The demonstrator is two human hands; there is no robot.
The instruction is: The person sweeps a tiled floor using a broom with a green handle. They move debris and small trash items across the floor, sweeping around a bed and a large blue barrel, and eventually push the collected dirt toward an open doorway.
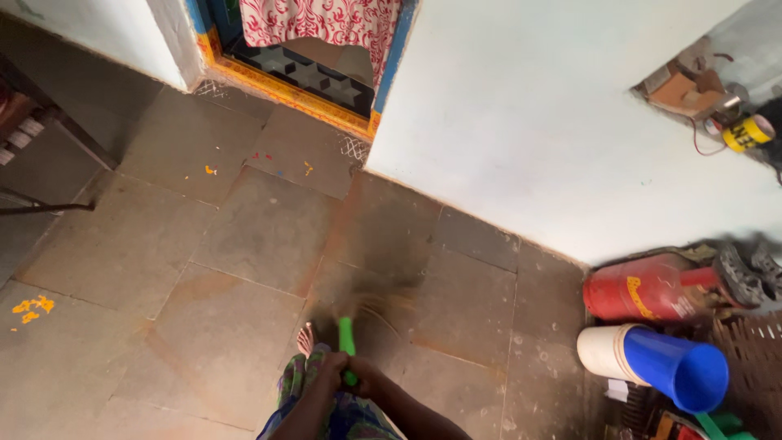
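A broom with a green handle (346,334) points away from me over the grey stone floor (244,236). Its brown bristles (371,297) are blurred just above the floor. My left hand (330,368) and my right hand (368,380) are both closed around the lower end of the handle, close together. One bare foot (305,338) shows just left of the handle, above patterned cloth at my legs.
A white wall (529,122) runs on the right. At its foot lie a red gas cylinder (643,289), a white bucket (604,350) and a blue bucket (676,368). A doorway with a red-and-white curtain (326,20) and yellow threshold (285,91) lies ahead. Orange petals (31,308) dot the left floor.
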